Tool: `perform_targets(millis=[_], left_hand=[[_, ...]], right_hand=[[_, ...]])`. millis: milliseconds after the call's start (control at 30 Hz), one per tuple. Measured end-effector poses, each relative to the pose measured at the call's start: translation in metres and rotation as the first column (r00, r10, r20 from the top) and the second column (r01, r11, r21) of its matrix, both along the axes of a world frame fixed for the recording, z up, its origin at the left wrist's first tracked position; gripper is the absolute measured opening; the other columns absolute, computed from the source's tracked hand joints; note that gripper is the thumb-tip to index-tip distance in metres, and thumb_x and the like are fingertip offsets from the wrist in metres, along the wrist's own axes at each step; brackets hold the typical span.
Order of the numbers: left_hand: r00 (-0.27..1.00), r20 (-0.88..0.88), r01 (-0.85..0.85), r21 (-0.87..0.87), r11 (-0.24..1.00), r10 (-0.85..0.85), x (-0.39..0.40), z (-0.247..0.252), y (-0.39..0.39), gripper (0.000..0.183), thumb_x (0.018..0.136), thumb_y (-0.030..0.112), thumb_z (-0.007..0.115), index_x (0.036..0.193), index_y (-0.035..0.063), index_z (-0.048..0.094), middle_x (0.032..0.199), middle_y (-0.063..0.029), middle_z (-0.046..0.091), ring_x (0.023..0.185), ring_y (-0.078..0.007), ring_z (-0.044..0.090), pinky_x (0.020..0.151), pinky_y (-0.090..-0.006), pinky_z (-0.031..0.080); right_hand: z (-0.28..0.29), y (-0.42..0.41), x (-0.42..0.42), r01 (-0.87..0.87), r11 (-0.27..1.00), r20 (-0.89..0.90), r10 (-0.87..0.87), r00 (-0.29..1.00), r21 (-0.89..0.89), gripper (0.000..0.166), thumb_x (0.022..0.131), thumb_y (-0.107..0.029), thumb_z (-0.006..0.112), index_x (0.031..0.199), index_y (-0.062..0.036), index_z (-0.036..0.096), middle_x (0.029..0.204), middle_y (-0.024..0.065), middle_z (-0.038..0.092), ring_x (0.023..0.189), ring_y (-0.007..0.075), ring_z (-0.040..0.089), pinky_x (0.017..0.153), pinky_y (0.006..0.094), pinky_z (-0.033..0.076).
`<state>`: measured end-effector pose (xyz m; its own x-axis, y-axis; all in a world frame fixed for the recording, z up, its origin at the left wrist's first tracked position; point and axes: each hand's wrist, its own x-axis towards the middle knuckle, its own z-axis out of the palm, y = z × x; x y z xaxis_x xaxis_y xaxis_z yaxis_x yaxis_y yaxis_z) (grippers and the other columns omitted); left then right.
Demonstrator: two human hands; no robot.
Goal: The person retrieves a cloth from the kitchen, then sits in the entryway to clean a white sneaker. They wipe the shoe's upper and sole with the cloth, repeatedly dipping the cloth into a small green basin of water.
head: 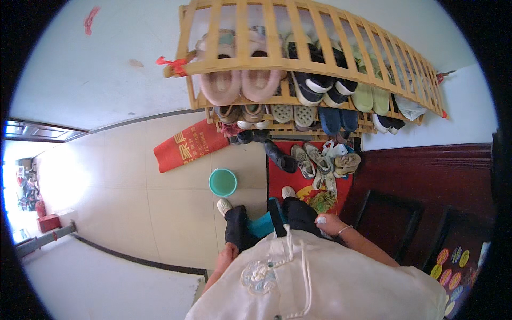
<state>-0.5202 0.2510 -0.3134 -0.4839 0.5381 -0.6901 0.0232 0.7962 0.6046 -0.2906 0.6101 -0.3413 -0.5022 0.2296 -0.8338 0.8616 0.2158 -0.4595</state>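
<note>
My left hand (229, 253) rests by the dark trousers (237, 230) at my left thigh, its fingers curled; whether it grips the cloth is unclear. On the other side, my right hand (330, 224) is bent against my right thigh, and what its fingers touch is partly hidden. A teal stool (261, 225) shows between my legs. Beyond my left shoe stands a green bucket (223, 182) that seems to hold liquid. Several worn sneakers (303, 161) and a dark boot (281, 157) lie around a red mat (280, 180).
A wooden slatted shoe rack (280, 64) with several pairs of shoes stands in front against the wall. A red printed mat (191, 146) lies on the tiles left of it. At right is a dark red panelled door (424, 172). Green strands (322, 202) lie on the floor mat.
</note>
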Motion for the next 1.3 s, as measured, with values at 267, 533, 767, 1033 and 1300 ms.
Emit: perform_targets(millis=[267,533,767,1033,1300], left_hand=[[0.908,0.414,0.098,-0.061,0.993,-0.064,-0.003,0.006,-0.059,0.018,0.086,0.023,0.055,0.090,0.0052,0.052,0.078,-0.0179,0.061,0.076,-0.0355,0.059,0.064,-0.0434,0.046],[0.628,0.768,-0.126,-0.059,0.990,0.126,0.078,-0.001,-0.105,0.019,0.087,0.024,0.053,0.086,0.0047,0.054,0.078,-0.0184,0.061,0.078,-0.0367,0.059,0.066,-0.0442,0.046],[0.953,0.290,-0.087,-0.003,0.996,0.084,-0.008,-0.130,-0.016,0.017,0.084,0.019,0.057,0.084,0.0019,0.058,0.082,-0.0198,0.060,0.079,-0.0374,0.059,0.067,-0.0431,0.047],[0.850,-0.150,-0.470,0.216,0.856,0.504,-0.123,-0.282,0.065,0.013,0.083,0.014,0.057,0.086,0.0012,0.054,0.082,-0.0189,0.058,0.079,-0.0382,0.057,0.068,-0.0443,0.046],[0.983,-0.152,-0.093,0.045,0.995,0.099,-0.152,-0.306,0.050,0.023,0.081,0.018,0.061,0.094,0.0003,0.056,0.088,-0.0166,0.059,0.084,-0.0347,0.057,0.076,-0.0428,0.046]], right_hand=[[0.052,-0.017,0.036,0.006,0.873,0.403,0.219,0.889,-0.487,0.024,0.083,-0.027,0.054,0.089,-0.0054,0.064,0.077,0.0048,0.063,0.072,0.0179,0.058,0.066,0.0351,0.047],[-0.061,-0.025,-0.034,-0.178,0.623,0.396,0.665,0.633,-0.762,0.024,0.082,-0.030,0.056,0.081,-0.0072,0.065,0.071,0.0041,0.060,0.065,0.0157,0.055,0.058,0.0342,0.045],[-0.180,-0.045,-0.200,-0.385,0.917,0.142,0.397,0.907,-0.104,0.053,0.074,-0.047,0.069,0.100,-0.0037,0.055,0.093,0.0190,0.064,0.082,0.0321,0.064,0.074,0.0402,0.050],[-0.382,-0.149,-0.340,-0.440,0.848,-0.358,0.526,0.771,0.296,0.061,0.070,-0.021,0.072,0.122,-0.0072,0.044,0.122,0.0194,0.046,0.110,0.0365,0.048,0.091,0.0420,0.042],[-0.487,-0.194,-0.356,-0.688,0.573,-0.229,0.816,0.531,0.445,0.063,0.080,-0.012,0.060,0.137,-0.0219,0.035,0.144,0.0164,0.026,0.129,0.0347,0.030,0.099,0.0431,0.037]])
